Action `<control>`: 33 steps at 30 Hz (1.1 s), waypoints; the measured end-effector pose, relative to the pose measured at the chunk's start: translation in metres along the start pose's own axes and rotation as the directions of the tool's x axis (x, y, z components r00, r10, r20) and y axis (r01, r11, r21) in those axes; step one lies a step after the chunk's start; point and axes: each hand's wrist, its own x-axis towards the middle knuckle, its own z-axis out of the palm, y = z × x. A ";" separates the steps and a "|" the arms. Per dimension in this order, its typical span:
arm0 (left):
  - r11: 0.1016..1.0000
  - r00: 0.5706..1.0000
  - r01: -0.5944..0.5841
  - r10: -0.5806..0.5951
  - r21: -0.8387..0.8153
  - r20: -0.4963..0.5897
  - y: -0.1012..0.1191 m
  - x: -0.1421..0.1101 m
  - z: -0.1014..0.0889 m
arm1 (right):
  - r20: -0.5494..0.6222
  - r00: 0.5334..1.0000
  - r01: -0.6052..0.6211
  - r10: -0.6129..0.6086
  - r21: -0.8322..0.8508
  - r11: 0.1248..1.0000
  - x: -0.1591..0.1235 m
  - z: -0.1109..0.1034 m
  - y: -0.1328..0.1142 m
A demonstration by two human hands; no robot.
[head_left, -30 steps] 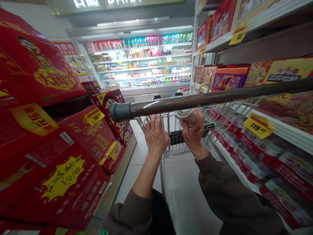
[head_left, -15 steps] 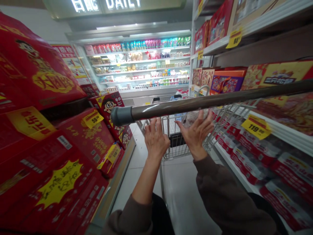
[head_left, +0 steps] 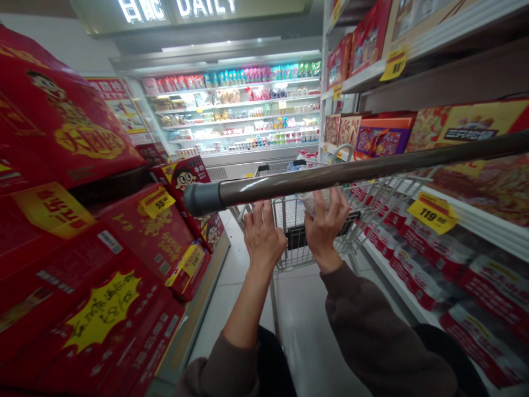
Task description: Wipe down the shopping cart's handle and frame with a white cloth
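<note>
Head view: pale bundle [head_left: 307,202] at near edge of cart [head_left: 303,255], below brown pole [head_left: 289,181]. Right hand [head_left: 328,223] over bundle, fingers slightly parted, pinch unclear. Left hand [head_left: 264,238] beside, fingertips hidden at pole, grip unclear.

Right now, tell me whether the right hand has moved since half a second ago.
Yes: the right hand has moved slightly left, away from the yellow 119 price tag.

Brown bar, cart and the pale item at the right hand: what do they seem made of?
Brown bar: perhaps coated metal, smooth with a glossy streak.
Cart: probably metal wire, dull grey, by its thin grid.
Pale item: possibly fabric, matte and soft-looking, though the right hand partly hides it.
</note>
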 end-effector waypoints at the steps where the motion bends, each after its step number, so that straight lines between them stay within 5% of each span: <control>1: 1.000 1.000 -0.003 0.003 0.001 0.000 0.000 0.000 0.000 | -0.002 1.000 -0.031 0.031 0.023 0.999 -0.002 0.001 -0.007; 7: 1.000 1.000 0.006 -0.006 -0.011 -0.013 -0.004 0.001 0.000 | 0.145 0.967 0.190 -0.209 0.135 0.972 -0.003 -0.005 -0.014; 11: 1.000 1.000 -0.008 0.008 -0.004 -0.007 -0.003 0.002 -0.001 | 0.045 0.998 0.046 -0.048 0.040 0.998 0.006 -0.007 0.014; 14: 1.000 1.000 0.005 -0.005 0.001 -0.017 -0.001 0.002 0.001 | 0.059 0.998 -0.014 0.012 0.037 0.999 0.003 -0.006 0.006; 19: 1.000 1.000 0.008 -0.009 -0.009 -0.019 -0.002 0.002 -0.001 | 0.230 0.944 0.204 -0.236 0.154 0.967 0.001 -0.010 -0.013; 23: 1.000 1.000 -0.002 0.002 0.008 -0.013 -0.002 0.002 -0.001 | 0.129 0.991 0.012 -0.020 0.066 0.998 0.010 -0.013 0.012; 26: 1.000 0.999 0.010 -0.010 0.010 -0.038 -0.001 0.002 0.002 | 0.076 0.994 -0.085 0.082 0.043 0.995 0.007 -0.012 0.004; 30: 1.000 0.999 0.004 -0.004 -0.016 -0.044 -0.005 0.002 0.006 | 0.192 0.967 0.138 -0.170 0.169 0.976 -0.001 -0.011 -0.028; 33: 0.999 0.999 -0.029 0.028 -0.018 -0.027 -0.012 0.004 0.005 | 0.198 0.963 0.155 -0.183 0.147 0.977 0.003 -0.013 -0.013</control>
